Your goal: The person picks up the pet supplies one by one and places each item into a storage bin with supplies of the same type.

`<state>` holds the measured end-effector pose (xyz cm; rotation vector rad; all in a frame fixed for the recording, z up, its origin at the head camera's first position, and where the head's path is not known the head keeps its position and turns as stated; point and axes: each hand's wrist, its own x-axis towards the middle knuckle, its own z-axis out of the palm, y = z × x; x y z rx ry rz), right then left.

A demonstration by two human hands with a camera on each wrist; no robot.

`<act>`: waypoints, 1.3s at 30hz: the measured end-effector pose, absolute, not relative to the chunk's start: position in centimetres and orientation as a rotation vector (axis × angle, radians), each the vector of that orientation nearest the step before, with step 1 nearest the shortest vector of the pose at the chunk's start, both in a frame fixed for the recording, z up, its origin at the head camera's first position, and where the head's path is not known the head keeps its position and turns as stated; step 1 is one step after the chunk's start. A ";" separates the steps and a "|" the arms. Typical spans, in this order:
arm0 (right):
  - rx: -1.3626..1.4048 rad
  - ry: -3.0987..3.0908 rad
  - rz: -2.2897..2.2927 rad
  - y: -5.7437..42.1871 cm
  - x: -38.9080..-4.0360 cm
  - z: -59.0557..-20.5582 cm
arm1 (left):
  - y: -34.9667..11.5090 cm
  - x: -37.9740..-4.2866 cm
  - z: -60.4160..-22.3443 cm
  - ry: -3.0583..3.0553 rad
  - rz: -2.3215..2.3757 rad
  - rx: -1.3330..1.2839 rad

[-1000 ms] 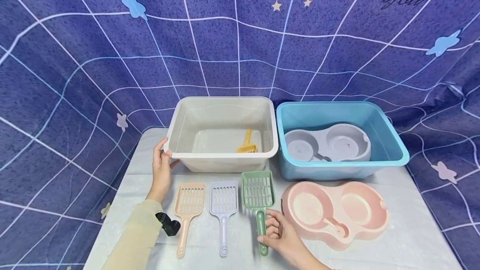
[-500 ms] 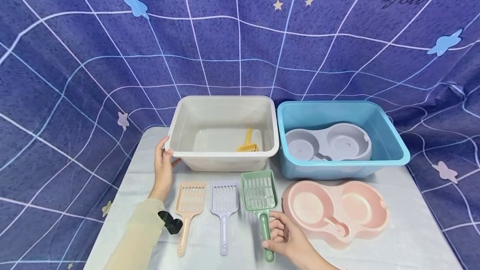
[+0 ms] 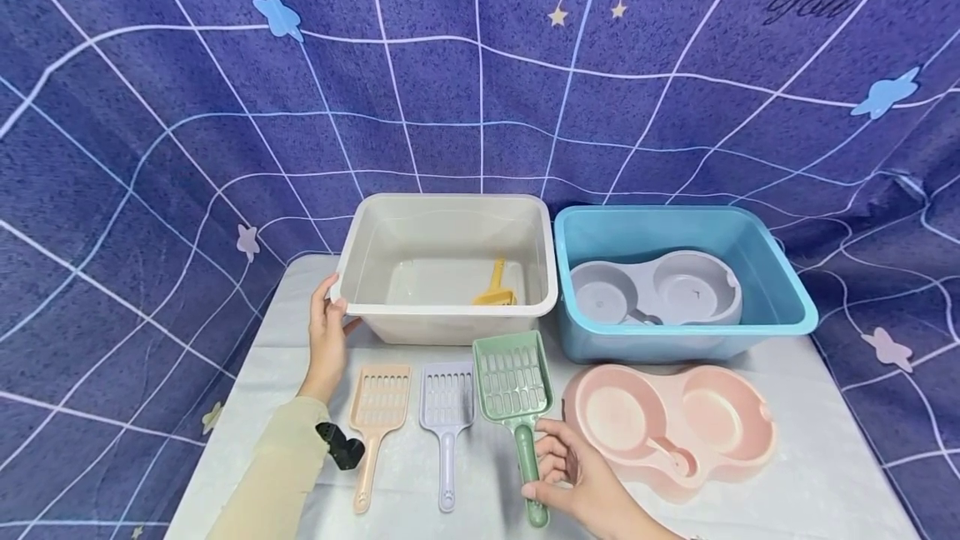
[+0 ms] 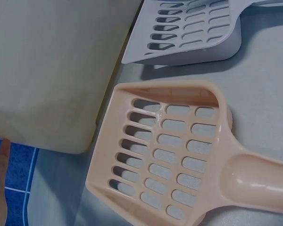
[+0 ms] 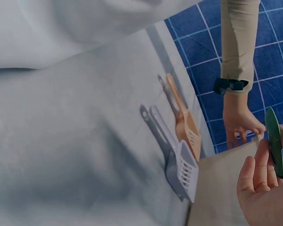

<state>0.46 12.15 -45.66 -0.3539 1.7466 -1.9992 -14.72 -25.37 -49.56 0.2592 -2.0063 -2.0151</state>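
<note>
My right hand point(image 3: 566, 473) holds a green litter scoop point(image 3: 513, 377) by its handle, thumb on one side and fingers on the other. The slotted head points away from me, raised off the table. In the right wrist view only the scoop's green handle point(image 5: 274, 141) shows. At the front left corner of the beige litter box point(image 3: 444, 311), my left hand point(image 3: 327, 340) grips the rim with the thumb over it. A yellow scoop point(image 3: 495, 286) lies inside that box. Between my hands, a peach scoop point(image 4: 155, 150) and a lavender scoop point(image 3: 447, 415) lie side by side.
Right of the beige box stands a blue litter box point(image 3: 675, 344) with a grey double bowl point(image 3: 645, 273) inside. A pink double bowl point(image 3: 671, 415) sits in front of it, close to my right hand. A purple-blue patterned cloth point(image 3: 480, 90) hangs behind the table.
The green scoop has come up off the table in my right hand, its handle end swinging to the right and its head tilting left. My left hand stays on the box rim.
</note>
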 end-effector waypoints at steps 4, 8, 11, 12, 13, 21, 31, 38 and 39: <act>-0.382 1.803 -2.000 11.9 0.3 -45.1 | -25.4 -14.7 -49.6 -2.012 -2.017 0.256; -0.365 1.818 -1.991 11.7 -0.1 -44.7 | -25.5 -14.6 -49.5 -2.012 -2.026 0.243; -0.376 1.825 -1.998 11.4 -0.3 -44.6 | -25.6 -14.7 -49.6 -2.006 -2.034 0.241; -0.380 1.827 -2.003 11.4 -0.4 -44.6 | -25.7 -14.7 -49.7 -2.002 -2.040 0.241; -0.384 1.829 -2.010 11.3 -0.5 -44.6 | -25.7 -14.7 -49.7 -1.999 -2.044 0.243; -0.405 1.862 -2.055 10.7 -1.3 -44.3 | -25.8 -14.9 -49.8 -2.023 -2.044 0.262; -0.422 1.838 -2.125 9.7 -2.6 -43.6 | -25.6 -14.7 -49.6 -2.019 -2.029 0.260; -0.365 1.823 -2.150 9.3 -3.5 -43.0 | -25.6 -14.7 -49.6 -2.038 -2.002 0.230; -0.354 1.815 -2.156 9.3 -3.6 -42.9 | -25.6 -14.7 -49.6 -2.035 -2.004 0.231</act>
